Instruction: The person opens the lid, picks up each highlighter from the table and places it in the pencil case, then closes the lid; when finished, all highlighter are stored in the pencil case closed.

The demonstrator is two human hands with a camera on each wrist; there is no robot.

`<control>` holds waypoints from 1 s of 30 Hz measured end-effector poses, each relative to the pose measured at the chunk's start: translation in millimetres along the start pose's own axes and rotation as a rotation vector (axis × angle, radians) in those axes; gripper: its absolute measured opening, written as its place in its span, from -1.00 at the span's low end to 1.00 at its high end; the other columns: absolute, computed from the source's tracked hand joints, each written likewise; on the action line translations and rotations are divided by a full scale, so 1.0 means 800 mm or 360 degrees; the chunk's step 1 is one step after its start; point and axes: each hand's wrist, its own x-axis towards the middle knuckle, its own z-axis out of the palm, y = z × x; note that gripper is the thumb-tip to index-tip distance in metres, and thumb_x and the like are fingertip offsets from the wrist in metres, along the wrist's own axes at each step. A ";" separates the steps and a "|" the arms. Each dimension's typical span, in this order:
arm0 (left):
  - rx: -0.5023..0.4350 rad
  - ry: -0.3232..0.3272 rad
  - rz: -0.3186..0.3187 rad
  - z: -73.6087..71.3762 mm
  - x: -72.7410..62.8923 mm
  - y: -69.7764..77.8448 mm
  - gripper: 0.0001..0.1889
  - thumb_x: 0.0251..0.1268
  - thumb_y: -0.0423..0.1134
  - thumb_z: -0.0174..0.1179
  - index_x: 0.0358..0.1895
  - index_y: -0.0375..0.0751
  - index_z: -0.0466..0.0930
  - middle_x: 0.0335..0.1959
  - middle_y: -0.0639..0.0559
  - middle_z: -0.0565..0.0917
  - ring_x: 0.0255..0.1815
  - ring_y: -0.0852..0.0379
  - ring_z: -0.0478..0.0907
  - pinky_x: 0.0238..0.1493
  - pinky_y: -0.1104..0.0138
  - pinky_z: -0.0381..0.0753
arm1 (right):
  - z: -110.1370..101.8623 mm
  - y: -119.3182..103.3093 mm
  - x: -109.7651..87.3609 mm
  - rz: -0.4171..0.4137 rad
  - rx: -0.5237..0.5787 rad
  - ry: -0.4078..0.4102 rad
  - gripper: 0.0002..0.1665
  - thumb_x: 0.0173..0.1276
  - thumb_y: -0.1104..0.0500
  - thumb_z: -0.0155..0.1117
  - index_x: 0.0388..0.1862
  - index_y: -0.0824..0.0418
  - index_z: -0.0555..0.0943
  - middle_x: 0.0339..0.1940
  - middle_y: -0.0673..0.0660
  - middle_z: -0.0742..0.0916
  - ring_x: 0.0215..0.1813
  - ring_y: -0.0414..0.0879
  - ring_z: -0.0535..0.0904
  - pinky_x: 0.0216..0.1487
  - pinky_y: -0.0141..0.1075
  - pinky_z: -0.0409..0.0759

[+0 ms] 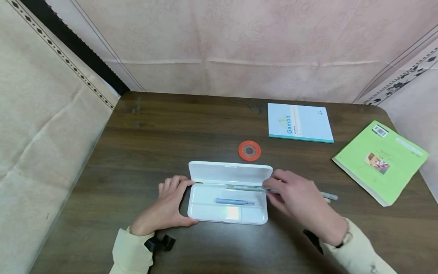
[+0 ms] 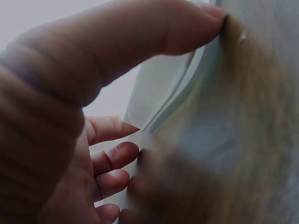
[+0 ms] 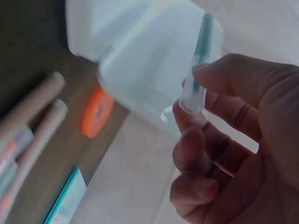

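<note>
A white pencil case (image 1: 212, 217) lies with its lid (image 1: 229, 172) raised at the back. My left hand (image 1: 172, 205) holds the case's left end, thumb at the front corner and index finger near the hinge. In the left wrist view, that thumb (image 2: 187, 28) presses the case's edge. Over the case's right side, my right hand (image 1: 297, 198) pinches a translucent greenish pen (image 1: 243, 187) by one end, between thumb and fingers in the right wrist view. A slim blue pen (image 1: 234, 201) lies inside the case.
Beyond my right hand, pen ends (image 1: 330, 196) stick out; several pens (image 3: 32, 105) lie there in the right wrist view. An orange tape roll (image 1: 249, 151) lies behind the case. Farther back is a blue notebook (image 1: 301, 121), and a green book (image 1: 381, 163) lies at the right edge.
</note>
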 end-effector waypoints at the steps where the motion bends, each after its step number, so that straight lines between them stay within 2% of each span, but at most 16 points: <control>1: 0.0001 -0.0002 0.0000 0.000 0.000 0.000 0.00 -0.32 0.18 0.58 0.32 -0.04 0.34 0.20 -0.06 0.36 0.15 -0.08 0.19 0.00 0.09 0.02 | 0.006 -0.004 0.003 -0.0004 -0.0028 -0.0032 -0.80 0.13 0.15 0.48 -0.22 0.04 0.73 -0.35 -0.08 0.61 -0.40 -0.27 0.44 -0.41 -0.39 0.50; 8: -0.0007 -0.0003 -0.0003 0.001 0.001 0.000 0.00 -0.33 0.17 0.59 0.32 -0.05 0.34 0.20 -0.06 0.36 0.15 -0.08 0.18 0.01 0.08 0.02 | 0.040 -0.017 0.010 0.0019 -0.0095 -0.0191 -0.78 0.11 0.14 0.52 -0.23 0.02 0.74 -0.42 -0.06 0.61 -0.43 -0.22 0.39 -0.41 -0.41 0.45; 16: -0.0007 0.0001 0.0006 0.000 0.000 0.000 0.00 -0.32 0.18 0.59 0.31 -0.04 0.33 0.20 -0.06 0.36 0.15 -0.08 0.18 0.00 0.09 0.02 | 0.063 -0.021 0.003 0.0003 -0.0067 -0.0164 -0.82 0.17 0.16 0.47 -0.25 -0.03 0.70 -0.44 -0.10 0.56 -0.43 -0.24 0.40 -0.41 -0.39 0.43; 20: 0.0004 0.0002 0.0002 0.000 0.001 0.000 0.00 -0.32 0.19 0.58 0.31 -0.05 0.34 0.20 -0.06 0.35 0.16 -0.09 0.18 0.01 0.08 0.02 | 0.065 -0.021 0.002 0.0027 -0.0079 -0.0156 -0.80 0.15 0.12 0.50 -0.23 -0.03 0.70 -0.42 -0.10 0.56 -0.41 -0.24 0.41 -0.38 -0.38 0.46; 26: 0.0012 0.0001 -0.0002 0.000 0.001 0.001 0.00 -0.33 0.18 0.58 0.31 -0.06 0.34 0.19 -0.07 0.36 0.17 -0.10 0.19 0.01 0.08 0.03 | 0.056 -0.018 0.001 0.0094 -0.0035 -0.0238 -0.67 0.12 0.07 0.54 -0.11 0.02 0.72 -0.26 -0.03 0.66 -0.29 -0.19 0.53 -0.21 -0.28 0.61; 30: 0.0014 0.0003 -0.0001 -0.001 0.001 0.001 0.00 -0.33 0.18 0.59 0.31 -0.06 0.34 0.19 -0.07 0.36 0.17 -0.10 0.19 0.01 0.08 0.03 | 0.044 -0.011 -0.002 0.0158 0.0020 -0.0225 -0.67 0.14 0.06 0.53 -0.09 0.05 0.73 -0.21 -0.01 0.68 -0.29 -0.20 0.53 -0.23 -0.28 0.60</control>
